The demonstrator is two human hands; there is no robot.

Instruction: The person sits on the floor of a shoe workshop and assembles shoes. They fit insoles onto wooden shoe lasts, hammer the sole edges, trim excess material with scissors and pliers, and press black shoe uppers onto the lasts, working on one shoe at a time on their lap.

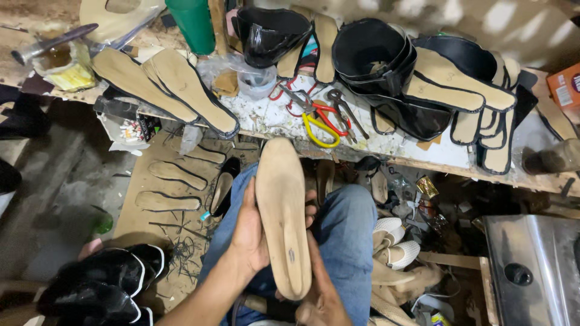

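Centre frame: left hand (251, 232) and right hand (320, 296) both closed around tan insole (281, 211); grip edges firmly, keeping the face exposed.

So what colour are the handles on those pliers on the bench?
One pair has yellow handles, the other red; the head view shows both.

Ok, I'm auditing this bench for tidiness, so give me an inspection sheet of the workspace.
Surface: workbench, stained and crowded.
Job's things: tan insole, upright over the lap.
Clutter: insoles, black uppers, pliers, scissors, green bottle; scraps on the floor.
Grips: left hand clasps the insole's side; right hand supports its lower end.
Cables: nothing seen.
Surroundings: metal box to the right, black shoes at lower left.
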